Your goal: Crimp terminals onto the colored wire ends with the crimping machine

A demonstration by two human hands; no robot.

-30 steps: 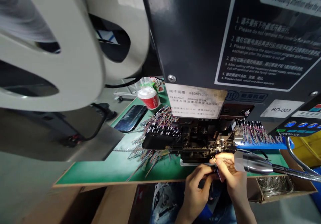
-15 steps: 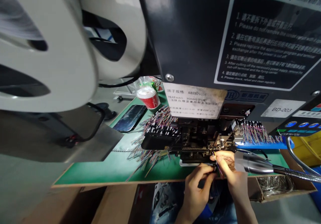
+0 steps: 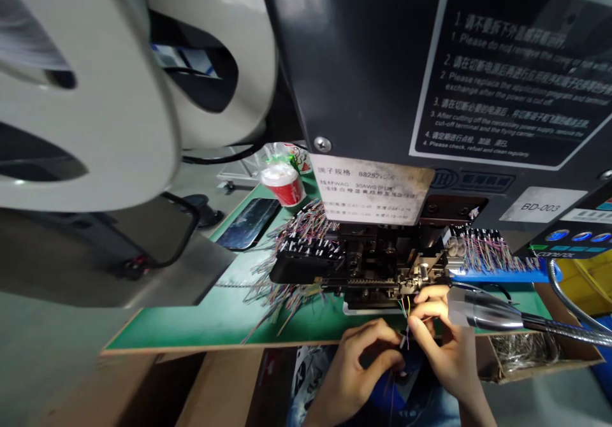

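Thin coloured wires (image 3: pixel 405 307) fan out just below the metal head of a dark machine (image 3: pixel 363 95). My right hand (image 3: pixel 437 325) pinches these wires between thumb and fingers, beneath the metal parts. To its left, my left hand (image 3: pixel 366 360) has thumb and index finger curled together at the lower part of the wire bundle, by a small pale end piece. A slim strand hangs below the left fingers. Both hands are over the front edge of the green table (image 3: pixel 201 331), a short gap apart.
A chrome gooseneck lamp (image 3: pixel 492 312) reaches in beside my right wrist. Wire bundles (image 3: pixel 291 293) lie left of the machine, others in a blue tray (image 3: pixel 507 276) at right. A phone (image 3: pixel 248 224) and red cup (image 3: pixel 287 188) stand behind. An open box (image 3: pixel 526 357) sits below right.
My left hand has moved left and slightly down, away from the machine head. The right hand's fingers have shifted, and the coloured wire tips now show spread out.
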